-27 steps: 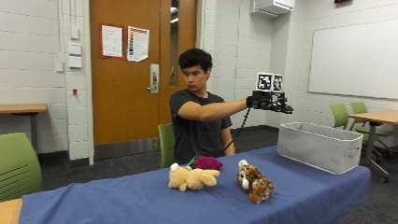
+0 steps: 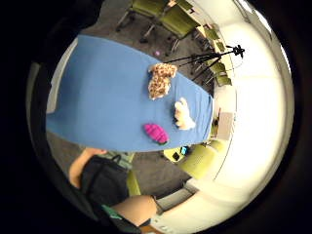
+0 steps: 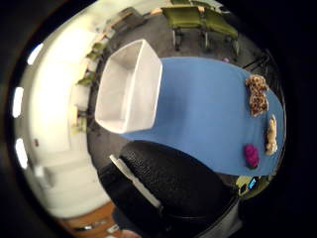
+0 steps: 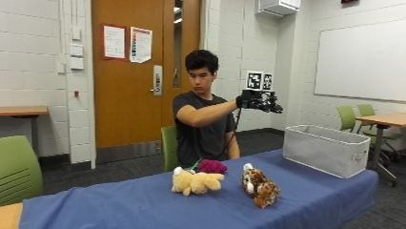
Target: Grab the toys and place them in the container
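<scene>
Three toys lie on the blue-covered table (image 4: 126,205): a cream plush (image 4: 197,182), a magenta toy (image 4: 212,166) just behind it, and a spotted brown-and-white plush (image 4: 260,187) to their right. The grey container (image 4: 329,150) stands at the table's right end and looks empty in the thumb side palm view (image 3: 153,84). My gloved right hand (image 4: 254,101) is raised at chest height, above the table between the toys and the container, and holds nothing. Both palm views look down on the spotted plush (image 2: 161,80), the cream plush (image 2: 184,114) and the magenta toy (image 2: 156,133) from well above.
The person sits behind the table on a green chair (image 4: 168,145). Another green chair (image 4: 15,167) stands at the front left. More green chairs (image 4: 349,117) and a wooden table (image 4: 387,119) are at the right. A tripod (image 2: 214,56) stands beyond the table's far side.
My raised hand has shifted slightly away from the container, back towards the space above the toys. The toys and container lie as before.
</scene>
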